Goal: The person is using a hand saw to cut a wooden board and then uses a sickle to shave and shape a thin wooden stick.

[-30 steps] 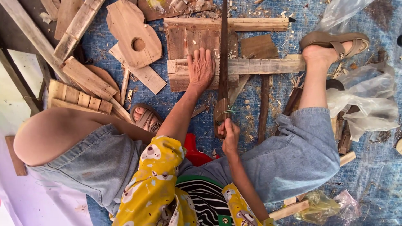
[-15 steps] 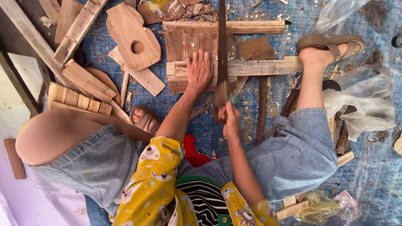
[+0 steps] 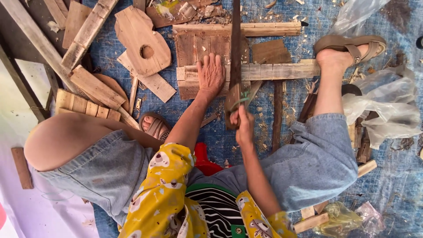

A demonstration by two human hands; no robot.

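The right hand (image 3: 243,125) is clenched on the handle of a handsaw (image 3: 235,57), blade running up the frame's centre. The left hand (image 3: 210,74) lies flat, fingers spread, on the wooden slat panel (image 3: 264,70) (sandalled foot (image 3: 348,50) at its right end) over blue tarp (image 3: 396,176).

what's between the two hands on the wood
In the head view the upright saw blade runs between the flat left hand and the right hand gripping its handle, across the horizontal plank.

Holed wooden cutout (image 3: 143,42), clear plastic bags (image 3: 383,105), blue tarp (image 3: 396,176).
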